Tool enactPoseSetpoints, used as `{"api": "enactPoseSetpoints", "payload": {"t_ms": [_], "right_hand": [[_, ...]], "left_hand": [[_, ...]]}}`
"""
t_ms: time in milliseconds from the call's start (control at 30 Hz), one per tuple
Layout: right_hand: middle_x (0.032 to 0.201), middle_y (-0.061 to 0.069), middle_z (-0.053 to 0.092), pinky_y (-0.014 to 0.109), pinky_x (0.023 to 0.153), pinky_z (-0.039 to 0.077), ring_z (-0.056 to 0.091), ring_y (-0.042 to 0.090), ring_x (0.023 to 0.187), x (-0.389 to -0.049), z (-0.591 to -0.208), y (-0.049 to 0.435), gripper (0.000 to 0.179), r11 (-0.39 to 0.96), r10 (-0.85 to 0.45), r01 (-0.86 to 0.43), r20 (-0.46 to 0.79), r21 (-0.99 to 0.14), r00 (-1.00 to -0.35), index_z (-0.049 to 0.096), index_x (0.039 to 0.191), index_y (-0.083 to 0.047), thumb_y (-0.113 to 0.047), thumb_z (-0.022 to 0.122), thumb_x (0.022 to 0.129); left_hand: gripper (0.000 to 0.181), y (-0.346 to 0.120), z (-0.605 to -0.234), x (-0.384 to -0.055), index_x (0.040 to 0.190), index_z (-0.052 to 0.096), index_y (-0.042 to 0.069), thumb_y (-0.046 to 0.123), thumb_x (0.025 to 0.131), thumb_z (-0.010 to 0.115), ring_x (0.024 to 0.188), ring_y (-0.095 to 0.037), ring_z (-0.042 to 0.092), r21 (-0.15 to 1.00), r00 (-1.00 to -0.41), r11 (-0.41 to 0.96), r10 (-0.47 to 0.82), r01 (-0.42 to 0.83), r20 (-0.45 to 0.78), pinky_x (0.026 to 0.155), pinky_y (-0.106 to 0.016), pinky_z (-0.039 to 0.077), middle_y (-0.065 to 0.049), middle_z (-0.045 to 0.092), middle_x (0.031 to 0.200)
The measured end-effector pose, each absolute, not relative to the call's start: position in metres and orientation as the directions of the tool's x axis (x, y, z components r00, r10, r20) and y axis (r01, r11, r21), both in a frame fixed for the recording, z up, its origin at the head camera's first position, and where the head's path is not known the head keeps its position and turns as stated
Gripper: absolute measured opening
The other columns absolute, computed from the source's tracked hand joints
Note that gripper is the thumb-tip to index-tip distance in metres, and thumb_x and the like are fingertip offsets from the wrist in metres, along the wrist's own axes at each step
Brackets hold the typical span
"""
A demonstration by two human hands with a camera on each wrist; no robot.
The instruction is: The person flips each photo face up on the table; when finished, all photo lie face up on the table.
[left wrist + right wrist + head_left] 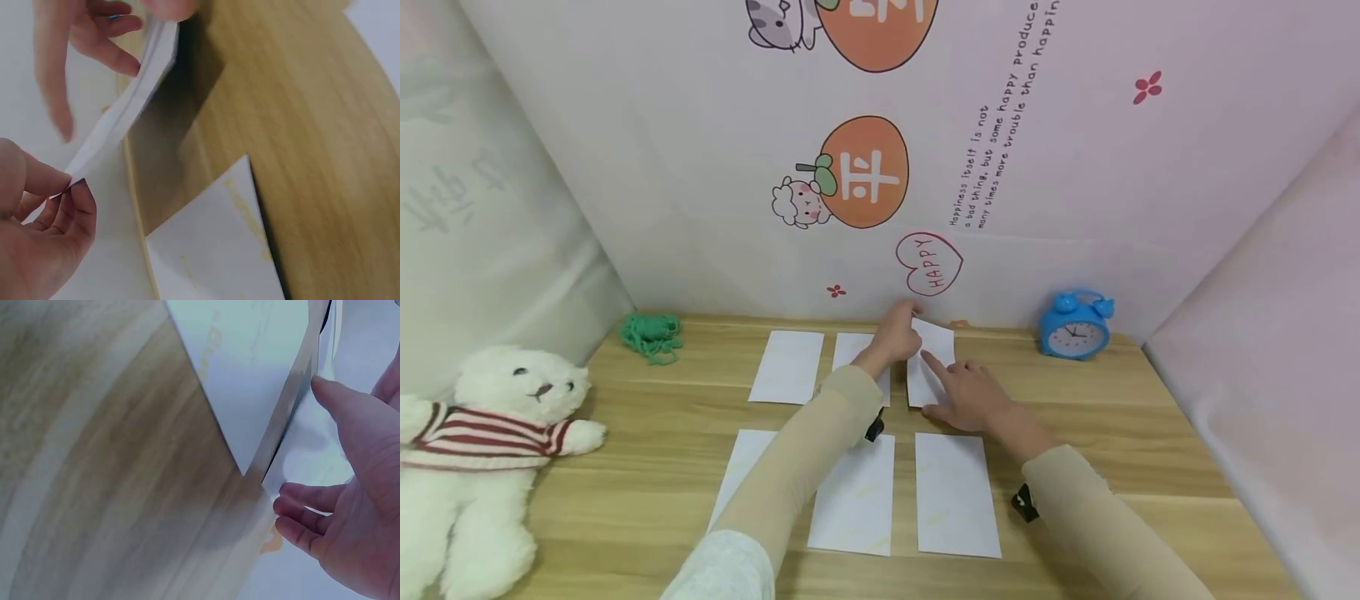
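Note:
In the head view, the left hand is at the far end of a white paper in the back row, tilted up off the table. The left wrist view shows the left hand pinching one corner of it between thumb and fingers. Across from it, the right hand holds the paper's near and right sides, index finger stretched over its face. In the right wrist view, the right hand has its thumb at one edge and its other fingers bent at the opposite corner.
Flat white papers with faint yellow marks lie around: back-left, front-middle and front-right among them. A blue alarm clock stands back right. Green yarn lies back left, near a white teddy bear. A printed wall bounds the back.

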State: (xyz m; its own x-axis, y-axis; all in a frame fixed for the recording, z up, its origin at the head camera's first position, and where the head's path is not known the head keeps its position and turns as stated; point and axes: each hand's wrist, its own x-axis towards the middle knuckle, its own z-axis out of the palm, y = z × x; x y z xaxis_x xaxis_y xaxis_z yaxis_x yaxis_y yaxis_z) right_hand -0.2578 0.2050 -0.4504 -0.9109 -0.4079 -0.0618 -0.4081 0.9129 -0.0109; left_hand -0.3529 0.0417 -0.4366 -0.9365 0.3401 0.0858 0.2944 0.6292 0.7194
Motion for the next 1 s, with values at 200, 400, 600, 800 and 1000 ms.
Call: {"api": "enactPoseSetpoints", "payload": {"t_ms": [200, 400, 600, 800, 1000], "right_hand": [[0.116, 0.018, 0.071, 0.053, 0.095, 0.056, 0.065, 0.039, 0.105, -0.255, -0.449, 0.204, 0.093, 0.878, -0.473, -0.475, -0.037, 0.057, -0.880, 0.025, 0.166, -0.022, -0.049, 0.074, 0.091], [0.115, 0.018, 0.069, 0.050, 0.085, 0.058, 0.066, 0.035, 0.095, -0.250, -0.443, 0.198, 0.078, 0.812, -0.578, -0.575, 0.002, 0.101, -0.816, 0.039, 0.159, -0.028, -0.033, 0.077, 0.091], [0.112, 0.019, 0.070, 0.047, 0.080, 0.059, 0.065, 0.034, 0.087, -0.244, -0.434, 0.190, 0.061, 0.766, -0.626, -0.617, -0.009, 0.180, -0.780, 0.050, 0.148, -0.032, -0.015, 0.072, 0.093], [0.104, 0.014, 0.069, 0.047, 0.085, 0.059, 0.067, 0.032, 0.089, -0.242, -0.430, 0.187, 0.057, 0.758, -0.634, -0.624, -0.013, 0.190, -0.774, 0.053, 0.144, -0.027, -0.011, 0.073, 0.094], [0.116, 0.014, 0.072, 0.046, 0.084, 0.061, 0.071, 0.032, 0.099, -0.244, -0.425, 0.188, 0.060, 0.772, -0.629, -0.619, 0.031, 0.142, -0.777, 0.053, 0.143, -0.019, -0.015, 0.080, 0.090]], "left_hand": [[0.047, 0.039, -0.435, -0.358, 0.136, 0.057, -0.002, -0.008, 0.089, 0.053, 0.125, -0.034, 0.059, 0.761, -0.948, 0.597, 0.309, 0.255, 0.074, 0.110, -0.045, 0.051, -0.021, 0.062, 0.135], [0.047, 0.034, -0.435, -0.359, 0.135, 0.057, -0.003, -0.008, 0.088, 0.054, 0.120, -0.035, 0.060, 0.772, -0.949, 0.588, 0.310, 0.243, 0.062, 0.106, -0.047, 0.053, -0.025, 0.062, 0.133], [0.045, 0.030, -0.437, -0.360, 0.133, 0.060, -0.003, -0.008, 0.088, 0.056, 0.114, -0.033, 0.060, 0.772, -0.953, 0.590, 0.297, 0.236, 0.064, 0.100, -0.045, 0.054, -0.022, 0.064, 0.126], [0.040, 0.029, -0.440, -0.361, 0.128, 0.066, -0.003, -0.004, 0.090, 0.053, 0.114, -0.031, 0.062, 0.807, -0.963, 0.556, 0.263, 0.198, 0.055, 0.099, -0.042, 0.055, -0.019, 0.067, 0.124], [0.039, 0.028, -0.440, -0.362, 0.124, 0.069, -0.002, -0.002, 0.093, 0.046, 0.108, -0.029, 0.064, 0.906, -0.977, 0.407, 0.209, 0.117, 0.033, 0.091, -0.036, 0.057, -0.021, 0.068, 0.123]]}}
